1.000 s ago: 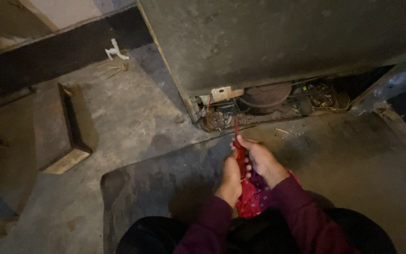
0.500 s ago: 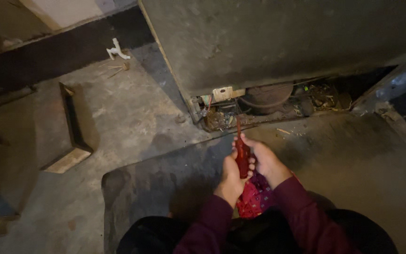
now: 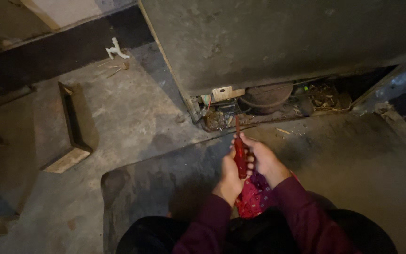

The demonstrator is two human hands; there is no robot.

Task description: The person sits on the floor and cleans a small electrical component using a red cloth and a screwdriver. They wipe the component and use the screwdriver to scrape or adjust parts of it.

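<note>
Dim, dusty concrete floor (image 3: 118, 122); dark mat (image 3: 353, 164) at five o'clock; large grey metal cabinet (image 3: 278, 42) at one o'clock; wooden frame (image 3: 71, 131) at nine o'clock; white pipe fitting (image 3: 116, 49) at eleven o'clock.

red screwdriver (image 3: 239, 157) in both hands

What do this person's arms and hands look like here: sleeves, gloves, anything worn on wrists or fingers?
Both arms are in long dark maroon sleeves that end at the wrists. The left hand and the right hand are bare, with no gloves. No ring, watch or bracelet shows, though the light is dim.
</note>
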